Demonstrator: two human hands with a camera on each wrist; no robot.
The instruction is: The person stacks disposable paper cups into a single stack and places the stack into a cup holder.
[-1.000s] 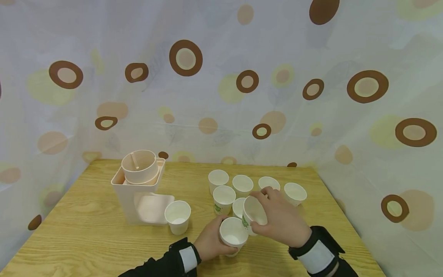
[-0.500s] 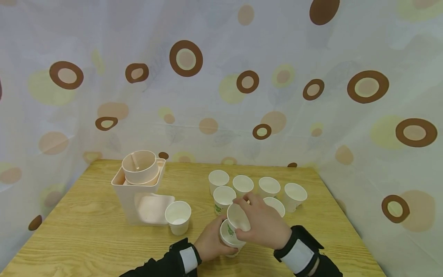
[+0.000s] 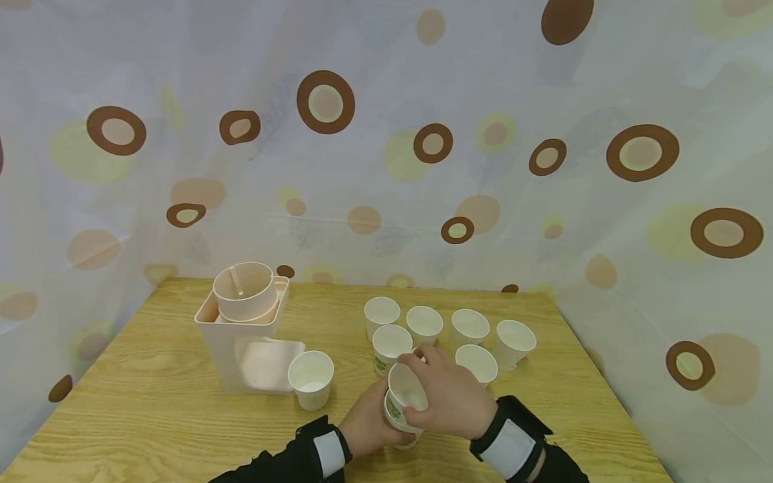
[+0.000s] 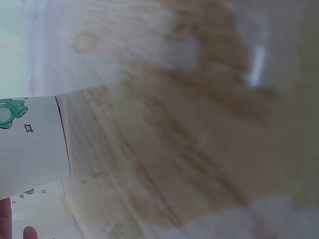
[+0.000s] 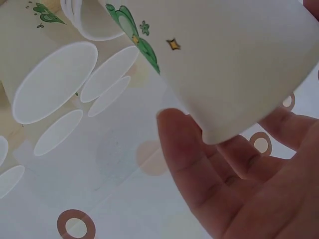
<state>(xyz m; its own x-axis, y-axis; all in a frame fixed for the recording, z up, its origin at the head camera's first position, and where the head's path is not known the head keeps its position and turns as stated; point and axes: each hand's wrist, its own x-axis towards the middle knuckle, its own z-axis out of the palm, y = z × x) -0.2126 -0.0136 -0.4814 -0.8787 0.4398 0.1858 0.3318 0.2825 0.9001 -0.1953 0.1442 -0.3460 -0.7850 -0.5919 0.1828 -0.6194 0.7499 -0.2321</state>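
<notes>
In the head view my left hand (image 3: pixel 370 422) grips a small stack of white paper cups (image 3: pixel 395 417) near the front middle of the table. My right hand (image 3: pixel 454 396) pinches another paper cup (image 3: pixel 409 389) by its rim. That cup tilts, and its lower part is at the stack's mouth; how deep it sits inside is hidden. In the right wrist view the held cup (image 5: pixel 219 59), printed in green, is between thumb and fingers (image 5: pixel 184 154). Printed cups (image 4: pixel 32 144) fill the left edge of the left wrist view, with fingertips (image 4: pixel 30 233) below.
Behind my hands several paper cups stand upright, among them a front right cup (image 3: pixel 477 363) and a far right cup (image 3: pixel 513 342). To the left stand a single cup (image 3: pixel 311 379) and a pale pink bin (image 3: pixel 223 355) with a mug (image 3: pixel 244 295) on top. A patterned curtain (image 3: pixel 374 168) hangs behind.
My right hand has carried its cup leftward, away from the other standing cups, and lowered it onto the stack. The left hand has kept its place around the stack.
</notes>
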